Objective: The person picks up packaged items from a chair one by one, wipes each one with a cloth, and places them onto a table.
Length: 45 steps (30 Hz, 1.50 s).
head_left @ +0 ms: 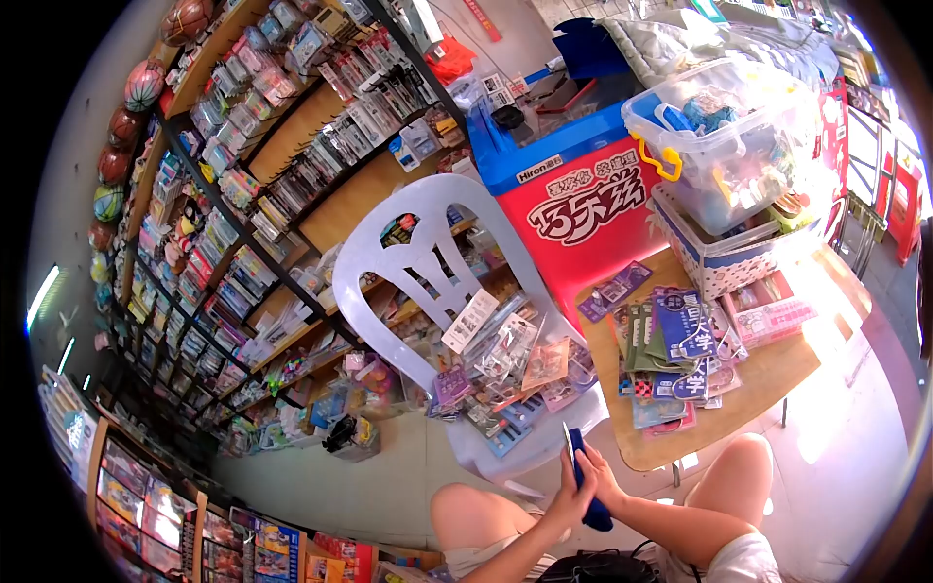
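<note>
Both hands are together above my lap, around a dark blue flat packet (577, 455) seen nearly edge-on, with a pale strip along one side. My left hand (566, 497) presses on its left side, fingers closed. On its other side my right hand (604, 483) is closed against it too. The packet's lower end sticks out below the hands; its print cannot be read. Nearby on the wooden table (637, 439) lie blue packets with white lettering (688, 328), green packets (641, 340) and a purple packet (622, 286).
A pale plastic chair (355, 291) ahead holds a pile of small packaged goods (510, 345). Behind the table stands a red and blue box (593, 204). A clear tub (714, 185) sits on a patterned basket (714, 272). Stocked shelves (243, 223) line the left.
</note>
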Available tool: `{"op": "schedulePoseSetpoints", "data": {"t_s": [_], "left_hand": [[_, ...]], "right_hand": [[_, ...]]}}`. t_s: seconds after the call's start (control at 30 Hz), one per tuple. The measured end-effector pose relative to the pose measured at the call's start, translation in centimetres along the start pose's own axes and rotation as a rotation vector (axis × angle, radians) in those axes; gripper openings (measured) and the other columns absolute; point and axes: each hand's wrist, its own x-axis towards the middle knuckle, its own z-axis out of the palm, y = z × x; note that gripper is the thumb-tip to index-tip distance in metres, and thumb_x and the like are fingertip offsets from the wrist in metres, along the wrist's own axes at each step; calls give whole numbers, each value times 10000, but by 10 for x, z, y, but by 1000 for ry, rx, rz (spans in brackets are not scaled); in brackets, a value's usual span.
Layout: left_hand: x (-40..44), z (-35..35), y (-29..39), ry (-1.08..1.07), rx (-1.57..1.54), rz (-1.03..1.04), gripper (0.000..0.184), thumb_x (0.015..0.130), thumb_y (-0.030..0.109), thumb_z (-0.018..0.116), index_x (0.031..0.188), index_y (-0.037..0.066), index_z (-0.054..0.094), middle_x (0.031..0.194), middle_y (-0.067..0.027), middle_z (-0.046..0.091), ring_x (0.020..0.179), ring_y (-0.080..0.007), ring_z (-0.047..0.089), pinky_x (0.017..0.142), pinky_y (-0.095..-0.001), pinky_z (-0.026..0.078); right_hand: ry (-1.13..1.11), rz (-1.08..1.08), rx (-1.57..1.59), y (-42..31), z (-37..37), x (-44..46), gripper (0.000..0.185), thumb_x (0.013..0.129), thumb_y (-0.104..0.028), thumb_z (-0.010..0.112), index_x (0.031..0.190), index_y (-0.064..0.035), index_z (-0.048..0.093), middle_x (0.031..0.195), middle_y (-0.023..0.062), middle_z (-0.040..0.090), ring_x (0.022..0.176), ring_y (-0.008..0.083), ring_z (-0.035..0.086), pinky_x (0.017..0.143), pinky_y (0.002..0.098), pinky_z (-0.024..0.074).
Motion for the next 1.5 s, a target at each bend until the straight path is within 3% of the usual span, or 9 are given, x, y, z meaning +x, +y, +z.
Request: {"op": "schedulePoseSetpoints", "data": {"t_s": [0.03, 0.3, 0.57, 0.77, 0.9, 1.07, 1.23, 1.33, 1.5], "left_hand": [[15, -2, 7, 2, -120, -176, 676, 960, 384, 377, 1418, 14, 45, 1394, -230, 265, 1308, -301, 265, 1046, -353, 245], [21, -1, 39, 3, -137, -143, 547, 972, 424, 318, 1309, -6, 344, 1262, -144, 440, 1170, -230, 422, 991, -308, 318], [-35, -1, 9, 13, -196, -267, 397, 934, 148, 497, 1276, 96, 302, 1115, -67, 464, 1046, -139, 427, 924, -271, 343], [-39, -42, 47, 33, -643, -536, 399, 922, 70, 456, 1290, 92, 302, 1201, -117, 479, 1050, -241, 510, 821, -375, 474], [-32, -22, 10, 189, -179, -181, 414, 899, 134, 535, 1261, 63, 346, 1137, -106, 493, 885, -171, 556, 676, -260, 481], [-18, 4, 27, -4, 449, 207, 637, 917, 197, 464, 1403, 5, 101, 1368, -271, 235, 1263, -382, 278, 1050, -444, 224], [-1, 21, 21, 181, 102, 57, 681, 944, 404, 399, 1414, 21, 92, 1380, -208, 273, 1253, -326, 320, 1025, -403, 284], [18, 0, 37, 267, -537, -353, 594, 935, 489, 393, 1321, 41, 343, 1216, -73, 467, 1126, -182, 442, 969, -297, 347], [33, -43, 46, 84, -1034, -276, 627, 917, 460, 402, 1344, 8, 322, 1300, -158, 449, 1205, -316, 429, 1005, -423, 349]], "right_hand": [[-45, 280, 231, -25, -7, -5, 316, 908, -156, 434, 1185, -18, 500, 1168, 225, 483, 1002, 366, 453, 886, 407, 389], [72, 177, -14, -80, -29, 0, 435, 877, -136, 491, 1301, -56, 439, 1014, 191, 466, 973, 321, 437, 896, 378, 365], [64, 405, -126, -65, -35, 22, 424, 838, -323, 571, 1097, 11, 588, 941, 135, 592, 902, 240, 569, 811, 321, 440], [-124, 856, 966, -32, -33, 25, 268, 893, -275, 514, 965, -31, 596, 866, 100, 652, 761, 203, 638, 703, 330, 510], [-457, 1109, 1433, -53, -44, 28, 450, 873, -455, 478, 987, -38, 605, 887, 148, 654, 820, 297, 632, 816, 402, 497], [-398, 1124, 1485, 55, -11, 27, 473, 876, -458, 483, 1099, -45, 549, 1054, 153, 607, 800, 277, 616, 733, 378, 514], [-107, 11, 134, -9, -6, 16, 374, 913, -134, 436, 1251, 27, 434, 1128, 253, 479, 983, 373, 511, 855, 351, 424], [-130, 59, 76, -66, -15, 1, 438, 878, -134, 489, 1282, 7, 396, 1033, 225, 423, 968, 400, 487, 862, 402, 424], [-236, -275, -125, -91, -27, -9, 402, 796, -174, 628, 1186, -103, 561, 971, 199, 452, 905, 343, 497, 808, 379, 442]]}}
